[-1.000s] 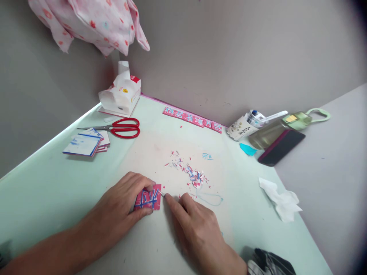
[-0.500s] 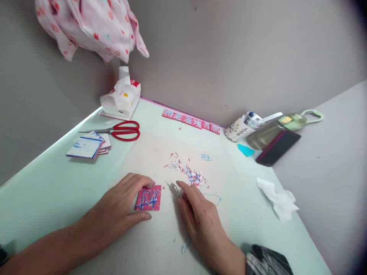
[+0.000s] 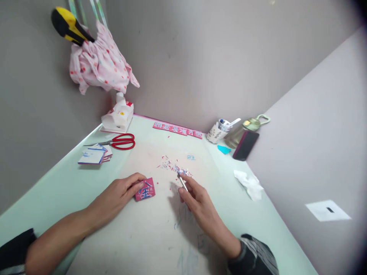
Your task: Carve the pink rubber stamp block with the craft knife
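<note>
My left hand (image 3: pixel 116 196) is closed on the left edge of a small pink square tile (image 3: pixel 149 188), with thumb and fingers on it. Blue and pale strokes of a carved-looking character cover its face; the fingertips hide part of it. In my right hand (image 3: pixel 202 204) a thin silver craft knife (image 3: pixel 182 184) is pinched like a pen, its tip pointing away from me. The knife is apart from the tile, over the near side of a pile of pink, white and blue shavings (image 3: pixel 183 172).
Red-handled scissors (image 3: pixel 123 141) lie beside stacked white squares (image 3: pixel 91 156) at left. A tissue pack (image 3: pixel 118 118) stands behind. Pink character tiles (image 3: pixel 177 130) line the back edge. At right are a pen cup (image 3: pixel 217 131), bottle (image 3: pixel 233 139), phone (image 3: pixel 246 146) and crumpled tissue (image 3: pixel 249 185).
The view has tilted up and drawn back. The pink tile has turned, and my left thumb has moved onto it from beside it. My right hand has raised the knife off the table.
</note>
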### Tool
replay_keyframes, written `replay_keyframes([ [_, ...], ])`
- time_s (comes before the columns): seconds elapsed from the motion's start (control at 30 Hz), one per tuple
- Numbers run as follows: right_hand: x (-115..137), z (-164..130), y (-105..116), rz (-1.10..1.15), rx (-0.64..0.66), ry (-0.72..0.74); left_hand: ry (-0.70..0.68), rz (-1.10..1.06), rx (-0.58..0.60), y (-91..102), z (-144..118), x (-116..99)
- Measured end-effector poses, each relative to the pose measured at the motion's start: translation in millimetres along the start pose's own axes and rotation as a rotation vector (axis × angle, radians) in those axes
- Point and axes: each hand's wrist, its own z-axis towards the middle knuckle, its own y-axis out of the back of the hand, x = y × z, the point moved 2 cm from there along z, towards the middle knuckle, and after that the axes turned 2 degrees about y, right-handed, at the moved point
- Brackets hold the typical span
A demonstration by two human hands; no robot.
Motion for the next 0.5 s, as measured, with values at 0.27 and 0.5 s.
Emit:
replay_keyframes([
  [0.27, -5, -15, 3, 0.098, 0.005, 0.005, -0.143, 0.053, 0.013, -1.2, -3, 3],
  [0.5, -20, -5, 17, 0.062, -0.135, 0.067, -0.224, 0.105, -0.058, -4.0, 0, 13],
])
